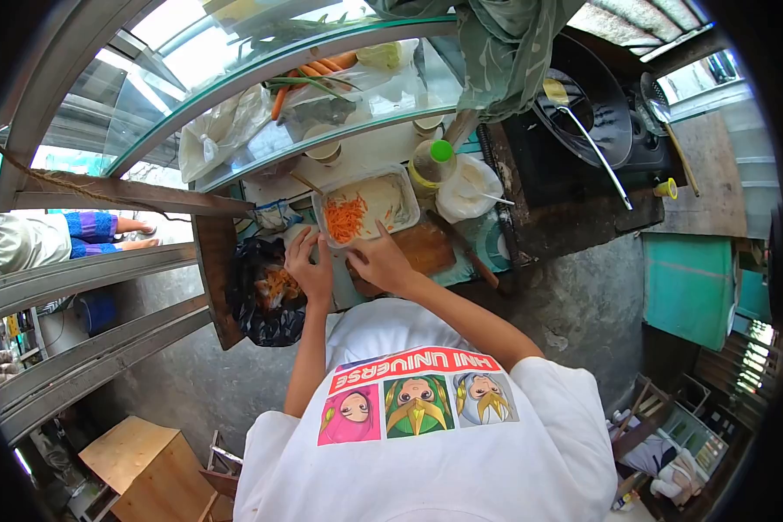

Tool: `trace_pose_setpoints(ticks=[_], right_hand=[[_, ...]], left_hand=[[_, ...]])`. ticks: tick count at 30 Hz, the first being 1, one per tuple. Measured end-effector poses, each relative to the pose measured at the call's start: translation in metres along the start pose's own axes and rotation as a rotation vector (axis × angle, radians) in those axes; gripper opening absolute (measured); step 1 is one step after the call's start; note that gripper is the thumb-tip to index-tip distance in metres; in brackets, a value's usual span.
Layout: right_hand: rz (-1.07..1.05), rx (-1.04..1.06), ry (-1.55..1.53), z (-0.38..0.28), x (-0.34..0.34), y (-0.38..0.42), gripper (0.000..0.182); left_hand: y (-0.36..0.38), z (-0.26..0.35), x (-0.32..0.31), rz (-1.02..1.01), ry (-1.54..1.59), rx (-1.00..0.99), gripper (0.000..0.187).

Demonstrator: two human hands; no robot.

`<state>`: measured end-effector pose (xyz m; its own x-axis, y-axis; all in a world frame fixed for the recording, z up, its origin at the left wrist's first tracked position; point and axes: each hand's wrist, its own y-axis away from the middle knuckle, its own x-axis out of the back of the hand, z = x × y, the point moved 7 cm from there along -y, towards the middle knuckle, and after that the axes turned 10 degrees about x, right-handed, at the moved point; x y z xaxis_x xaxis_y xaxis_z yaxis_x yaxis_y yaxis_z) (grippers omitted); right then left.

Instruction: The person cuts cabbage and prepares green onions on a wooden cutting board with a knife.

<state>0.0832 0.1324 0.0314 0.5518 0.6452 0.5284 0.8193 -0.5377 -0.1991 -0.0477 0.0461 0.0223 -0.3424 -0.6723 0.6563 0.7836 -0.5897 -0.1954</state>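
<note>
A rectangular plastic tub (413, 198) of pale batter sits on the counter, with shredded carrot (345, 217) heaped on its left side. My left hand (309, 268) is raised by the tub's near left corner, fingers apart and slightly bent. At the near rim, my right hand (383, 264) has its index finger stretched toward the batter and its thumb spread away from it. Below my right hand lies a wooden cutting board (426, 250), with a knife (478, 265) at its right edge. Left of my left hand hangs a black plastic bag (245, 291) holding orange and pale scraps.
A green-capped bottle (432, 165) and a white bag (470, 193) with a spoon stand right of the tub. Further right, a ladle (592, 139) rests in a wok (613, 87) on the stove. A glass shelf (270, 157) with vegetables runs above the counter. Another person (35, 239) is far left.
</note>
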Motion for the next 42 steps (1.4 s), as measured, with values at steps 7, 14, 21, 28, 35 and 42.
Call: trace_pose_setpoints(ticks=[7,14,21,28,35,42], right_hand=[[0.229,-0.066,0.176,0.062,0.033,0.085,0.009],[0.202,-0.299,0.062,0.114,0.051,0.124,0.015],[0.121,-0.199,0.304,0.093,0.031,0.102,0.012],[-0.118,-0.446,0.417,0.116,0.015,0.094,0.012],[-0.162,-0.223,-0.140,0.027,0.025,0.013,0.014],[0.265,0.284,0.306,-0.049,0.097,-0.096,0.024]], left_hand=[[-0.005,-0.002,0.012,0.060,0.123,0.099,0.012],[-0.002,-0.008,0.005,-0.053,0.059,0.085,0.010],[-0.002,0.000,-0.001,0.036,-0.045,0.049,0.022],[-0.004,-0.014,0.010,0.120,-0.005,0.040,0.015],[-0.007,-0.012,0.018,0.134,0.018,0.106,0.015],[-0.017,-0.001,0.013,0.050,0.056,0.231,0.014]])
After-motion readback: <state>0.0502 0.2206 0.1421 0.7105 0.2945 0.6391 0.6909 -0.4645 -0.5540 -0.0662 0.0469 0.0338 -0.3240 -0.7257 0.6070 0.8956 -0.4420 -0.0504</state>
